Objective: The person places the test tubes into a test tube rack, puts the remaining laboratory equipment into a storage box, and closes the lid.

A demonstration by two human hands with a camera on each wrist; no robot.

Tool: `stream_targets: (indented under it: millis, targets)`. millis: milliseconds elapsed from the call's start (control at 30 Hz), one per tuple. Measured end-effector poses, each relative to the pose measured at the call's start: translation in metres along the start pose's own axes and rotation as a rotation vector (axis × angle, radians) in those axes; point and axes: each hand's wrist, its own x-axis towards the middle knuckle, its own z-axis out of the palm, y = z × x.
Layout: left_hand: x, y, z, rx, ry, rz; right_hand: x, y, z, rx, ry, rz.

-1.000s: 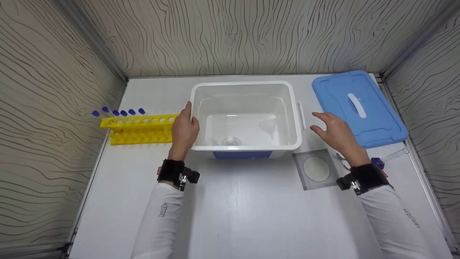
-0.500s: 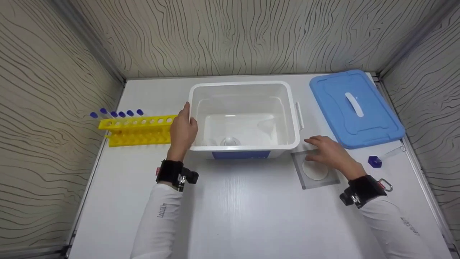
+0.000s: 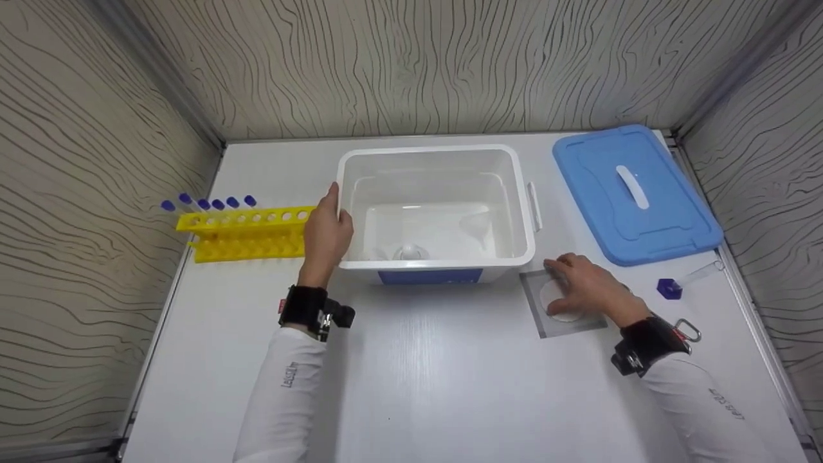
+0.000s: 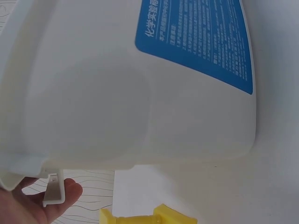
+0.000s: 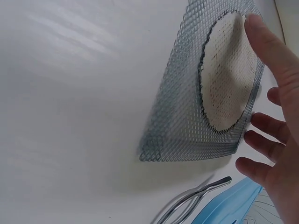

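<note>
My left hand (image 3: 328,231) holds the left side of a white plastic box (image 3: 437,263), thumb over its rim. In the left wrist view, fingers (image 4: 72,191) curl by the box's side latch (image 4: 55,190). On the table at right lies a wire gauze (image 3: 543,325) with a pale round centre. My right hand (image 3: 588,289) hovers over it. In the right wrist view, the thumb (image 5: 268,44) is above the pale disc (image 5: 224,74), and the other fingers (image 5: 268,144) are spread at the gauze's far edge; whether they touch it I cannot tell.
A yellow rack (image 3: 251,247) with several blue-capped tubes stands left. The blue lid (image 3: 636,199) lies back right, near a measuring cylinder with a purple base (image 3: 670,289). Metal tongs (image 5: 196,196) lie beside the gauze. Clear glassware (image 3: 411,251) rests inside the box.
My right hand has come down from beside the box's right latch to the gauze, its fingers bending more. My left hand has stayed on the box.
</note>
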Motion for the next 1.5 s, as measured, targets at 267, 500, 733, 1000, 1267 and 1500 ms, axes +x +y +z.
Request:
stream_targets:
  millis: [267, 500, 733, 1000, 1267, 1500]
  targets:
    - [0.0, -0.001, 0.002, 0.004, 0.01, 0.019, 0.0, 0.004, 0.005, -0.074, 0.041, -0.038]
    - [0.003, 0.0, 0.002, -0.003, 0.003, 0.016, -0.002, 0.002, 0.013, -0.055, 0.13, -0.052]
    - [0.002, -0.001, 0.001, -0.014, -0.004, 0.014, 0.002, -0.004, 0.013, -0.007, 0.138, 0.026]
    - [0.001, -0.002, 0.002, -0.005, -0.007, -0.002, 0.006, -0.004, 0.011, -0.025, 0.119, 0.069]
    - [0.001, -0.001, 0.001, -0.01, 0.004, 0.002, 0.008, -0.003, 0.005, 0.03, 0.076, 0.107]
    - [0.001, -0.002, 0.001, 0.0, 0.002, 0.001, 0.011, -0.002, 0.003, 0.069, 0.065, 0.141]
